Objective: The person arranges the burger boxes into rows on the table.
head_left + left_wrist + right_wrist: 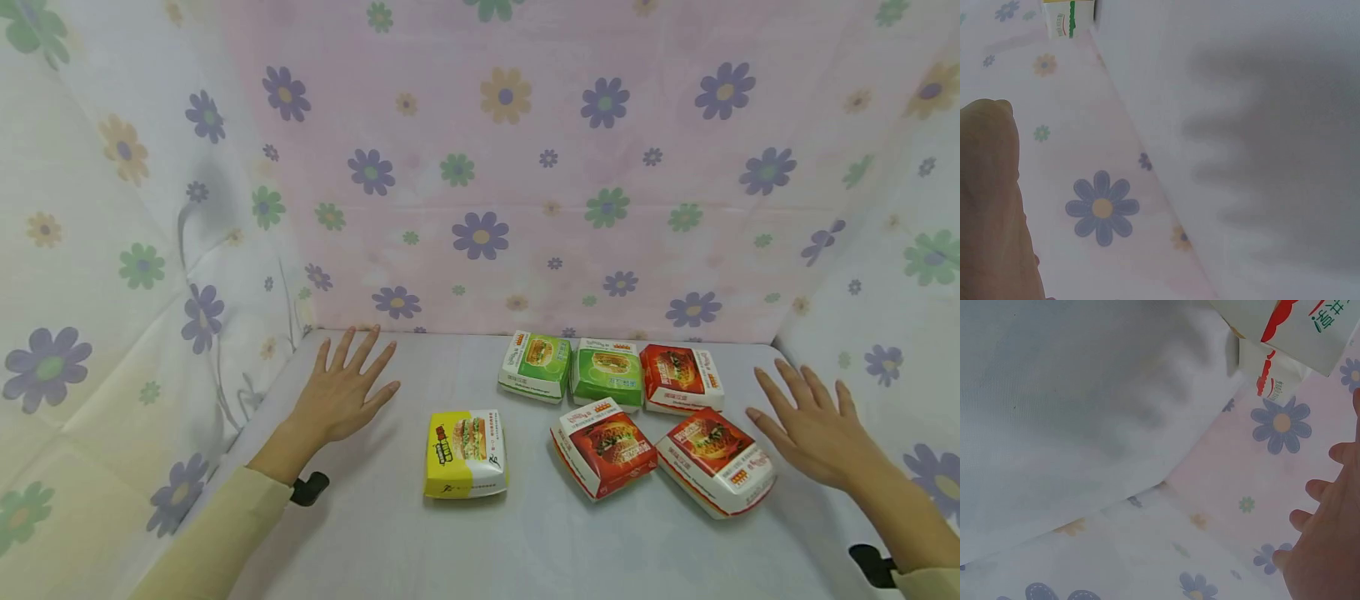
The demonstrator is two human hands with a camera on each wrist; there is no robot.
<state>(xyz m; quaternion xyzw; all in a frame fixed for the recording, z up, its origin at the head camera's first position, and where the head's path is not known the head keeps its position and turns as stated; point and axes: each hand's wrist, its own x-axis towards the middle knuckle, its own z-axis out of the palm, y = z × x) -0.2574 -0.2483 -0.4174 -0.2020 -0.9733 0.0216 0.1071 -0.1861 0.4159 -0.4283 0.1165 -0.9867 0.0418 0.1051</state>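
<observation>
My left hand point(341, 392) hovers over the left part of the table with fingers straight and spread, holding nothing. Its shadow falls on the white surface in the left wrist view. Nearest to it, on its right, sits a yellow and white burger box point(467, 454). My right hand point(813, 425) is held over the right side, fingers spread, also holding nothing. Just left of it lies a red burger box point(716, 462), set at an angle. Another tilted red burger box point(603, 447) lies beside that one. All the boxes look closed.
Along the back stand two green burger boxes point(536, 365) point(607, 372) and a third red burger box point(682, 377), side by side. Flower-patterned cloth point(525, 183) walls the white table point(375, 533) at the back and both sides. Thin cables hang at the left wall.
</observation>
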